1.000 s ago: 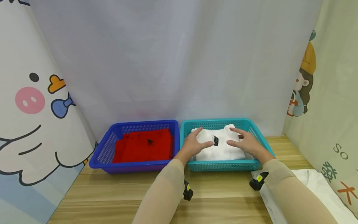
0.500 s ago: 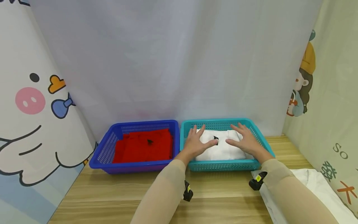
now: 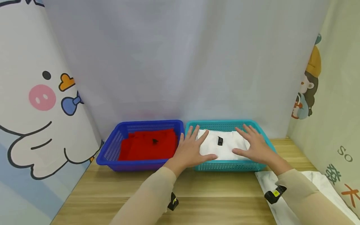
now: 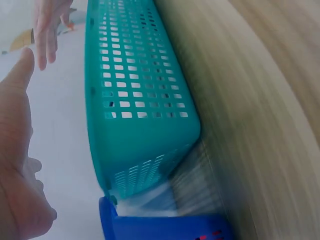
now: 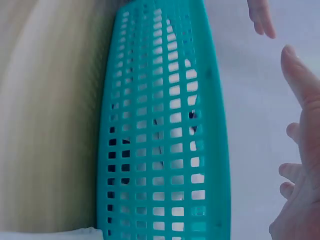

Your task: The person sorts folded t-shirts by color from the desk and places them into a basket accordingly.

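Observation:
Folded white cloth with a small black patch lies in the teal basket. My left hand is over the basket's left front corner, fingers spread, holding nothing. Over the right side of the same basket is my right hand, its fingers also spread and free of the cloth. In the left wrist view, my left thumb and palm show beside the basket's perforated wall. The right wrist view has my right hand level with the rim and above it.
A blue basket with folded red cloth stands directly left of the teal one. More white cloth lies on the wooden table at the right, partly under my right forearm. A pale curtain hangs behind the baskets.
Both hands have lifted off the white cloth, spread their fingers and drawn back and apart. The raised corner of the cloth now lies flat. The head view has shifted slightly.

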Motion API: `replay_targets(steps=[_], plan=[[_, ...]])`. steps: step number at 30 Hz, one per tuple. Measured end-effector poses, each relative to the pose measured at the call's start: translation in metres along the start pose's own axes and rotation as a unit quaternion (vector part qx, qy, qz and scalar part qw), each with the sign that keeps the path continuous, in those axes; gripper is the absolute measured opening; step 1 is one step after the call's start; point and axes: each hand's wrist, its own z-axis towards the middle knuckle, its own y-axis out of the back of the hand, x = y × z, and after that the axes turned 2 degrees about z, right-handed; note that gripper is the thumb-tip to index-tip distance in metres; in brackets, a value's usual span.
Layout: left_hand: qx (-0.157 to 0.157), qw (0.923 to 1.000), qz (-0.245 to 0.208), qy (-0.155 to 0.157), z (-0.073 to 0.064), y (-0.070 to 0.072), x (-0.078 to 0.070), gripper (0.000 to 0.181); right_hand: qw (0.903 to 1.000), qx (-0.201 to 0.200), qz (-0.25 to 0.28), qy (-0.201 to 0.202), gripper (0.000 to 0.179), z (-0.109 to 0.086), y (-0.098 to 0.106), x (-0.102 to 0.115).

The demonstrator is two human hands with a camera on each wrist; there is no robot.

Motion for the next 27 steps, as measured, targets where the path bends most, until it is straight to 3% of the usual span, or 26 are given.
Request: replay_targets(steps=[6, 12, 18, 23, 27], plan=[[-0.029, 0.9967, 0.037, -0.065, -0.038, 0.014, 0.000, 0.096, 0.9975, -0.018, 0.028, 0.063, 0.091, -0.043, 0.012, 0.014], [-0.035, 0.9863, 0.072, -0.144, -0.071, 0.012, -0.025, 0.096, 0.9964, -0.038, 0.040, 0.064, 0.094, -0.099, 0.018, 0.009], [0.016, 0.9742, 0.079, -0.211, -0.087, 0.000, -0.070, 0.096, 0.9985, -0.052, 0.003, 0.017, 0.094, -0.150, 0.019, -0.016], [0.056, 0.9598, 0.117, -0.249, -0.092, -0.021, -0.105, 0.089, 0.9976, -0.044, -0.041, -0.034, 0.097, -0.176, 0.014, -0.047], [0.103, 0.9461, 0.136, -0.275, -0.090, -0.037, -0.129, 0.079, 0.9949, -0.060, -0.058, -0.058, 0.096, -0.193, 0.006, -0.070]])
